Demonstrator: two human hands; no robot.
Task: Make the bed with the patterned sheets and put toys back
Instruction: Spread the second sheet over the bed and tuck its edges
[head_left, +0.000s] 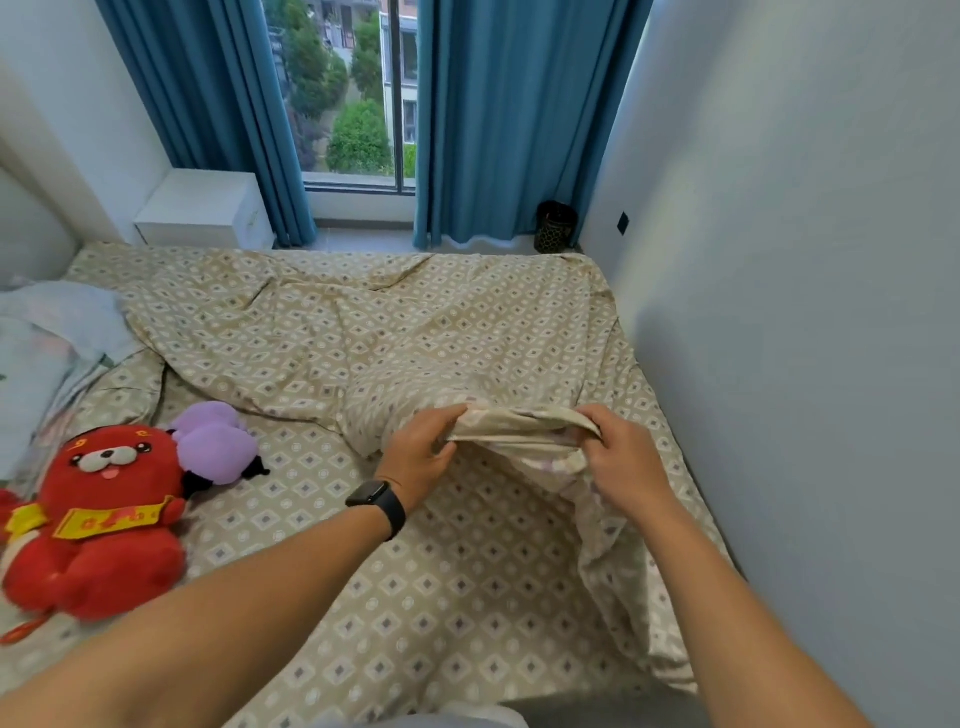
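Beige patterned quilt (363, 332) edge is pinched by left hand (421, 457) and right hand (623, 457); beside it, red plush (98, 519) half-hides purple plush (218, 441).

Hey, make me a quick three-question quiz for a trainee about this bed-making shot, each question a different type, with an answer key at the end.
1. True or false: both the left hand and the right hand grip the edge of the patterned duvet cover.
2. Multiple choice: what lies right beside the red plush toy? A) a purple plush toy B) a book C) a lamp
3. Fill in: the black smartwatch sits on the person's ____ wrist.

Key
1. True: each hand pinches the folded edge, lifted off the bed sheet.
2. A: the purple plush toy touches the red one's upper right side.
3. Left.
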